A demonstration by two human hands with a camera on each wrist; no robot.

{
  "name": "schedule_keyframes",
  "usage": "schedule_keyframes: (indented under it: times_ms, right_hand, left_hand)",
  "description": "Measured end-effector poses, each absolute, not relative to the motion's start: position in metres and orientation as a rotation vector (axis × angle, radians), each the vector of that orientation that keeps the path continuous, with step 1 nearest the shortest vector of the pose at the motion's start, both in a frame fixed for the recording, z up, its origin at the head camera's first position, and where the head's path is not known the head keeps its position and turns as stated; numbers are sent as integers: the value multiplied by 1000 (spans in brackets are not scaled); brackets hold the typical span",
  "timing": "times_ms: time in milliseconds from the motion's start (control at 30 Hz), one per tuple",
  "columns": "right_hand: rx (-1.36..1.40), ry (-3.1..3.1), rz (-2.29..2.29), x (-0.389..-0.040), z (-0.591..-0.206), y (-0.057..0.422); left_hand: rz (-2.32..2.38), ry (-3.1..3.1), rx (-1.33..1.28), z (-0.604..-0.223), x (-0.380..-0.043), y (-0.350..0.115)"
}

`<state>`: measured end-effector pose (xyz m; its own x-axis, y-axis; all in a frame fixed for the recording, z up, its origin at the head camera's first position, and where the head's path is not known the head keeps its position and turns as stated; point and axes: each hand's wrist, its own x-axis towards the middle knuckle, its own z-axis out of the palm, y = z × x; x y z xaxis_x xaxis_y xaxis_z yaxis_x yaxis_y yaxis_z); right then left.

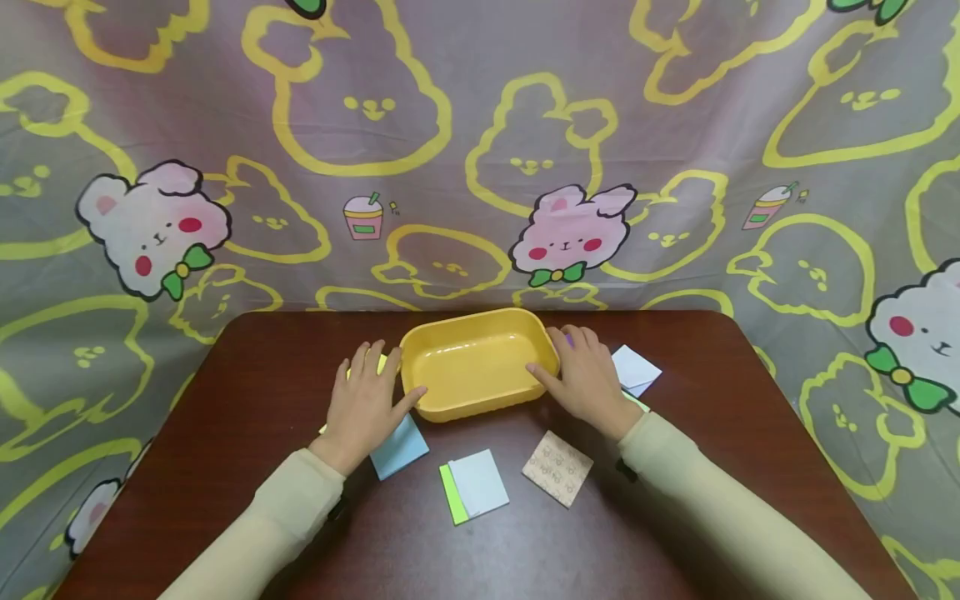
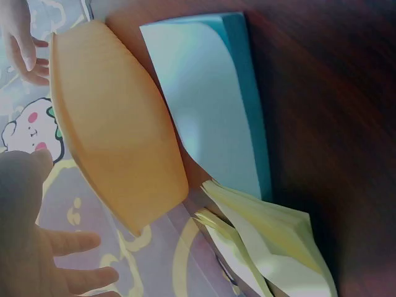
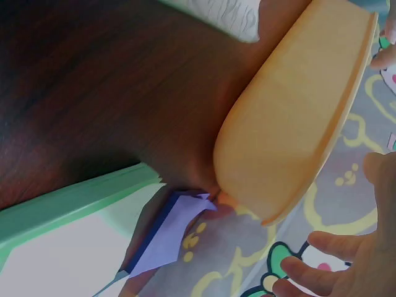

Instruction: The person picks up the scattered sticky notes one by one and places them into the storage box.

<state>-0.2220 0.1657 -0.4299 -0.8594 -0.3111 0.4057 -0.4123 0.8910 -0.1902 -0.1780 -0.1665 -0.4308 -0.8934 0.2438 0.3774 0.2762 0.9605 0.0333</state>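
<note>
A yellow plastic basin (image 1: 480,367) sits toward the back of the table. My left hand (image 1: 366,402) is at its left end, fingers straight and spread, thumb beside the near rim. At the opposite end is my right hand (image 1: 585,375), its fingers extended and its thumb over the rim. In the left wrist view the left fingers (image 2: 77,242) stand apart from the basin's wall. Likewise, the right wrist view has the right fingers (image 3: 334,244) straight and off the wall. Under and beside the left hand lie a blue sticky-note pad (image 1: 401,448) and yellow sticky-note pads (image 2: 266,216).
In front of the basin lie a pale pad with a green strip (image 1: 480,483) and a brown patterned pad (image 1: 558,468). Right of the right hand is a white pad (image 1: 637,369); a green pad (image 3: 80,201) and a purple pad (image 3: 170,232) lie nearby. A patterned curtain (image 1: 450,192) hangs behind.
</note>
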Motion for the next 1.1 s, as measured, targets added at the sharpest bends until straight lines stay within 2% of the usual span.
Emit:
schedule_keyframes:
  times_ms: [1100]
  right_hand:
    - [347, -2878, 427, -247, -429, 172]
  left_hand:
    - [-240, -2855, -296, -430, -198, -172]
